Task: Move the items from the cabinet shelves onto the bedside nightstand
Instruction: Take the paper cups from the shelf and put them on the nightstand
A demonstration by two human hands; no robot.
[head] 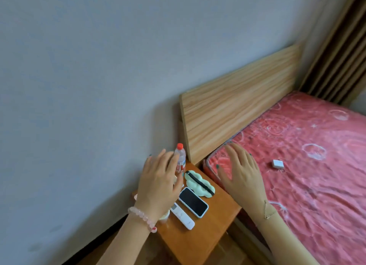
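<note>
The orange wooden nightstand [200, 237] stands between the wall and the bed. On it stand a clear water bottle [180, 158] with a red cap, a pale green cloud-shaped eye mask [199, 183], a phone [193, 202] in a white case and a white remote [182, 216]. My left hand [158, 182] hovers over the nightstand's back left part with fingers spread, just left of the bottle, holding nothing. It hides a pale round container [165, 216] in part. My right hand [240, 173] is open above the mattress edge, right of the eye mask.
The bed with a red patterned mattress [307, 165] fills the right side, with a wooden headboard [237, 104] against the grey wall. A small white box [277, 164] lies on the mattress. Striped curtains [340, 52] hang at the far right. Wooden floor shows below.
</note>
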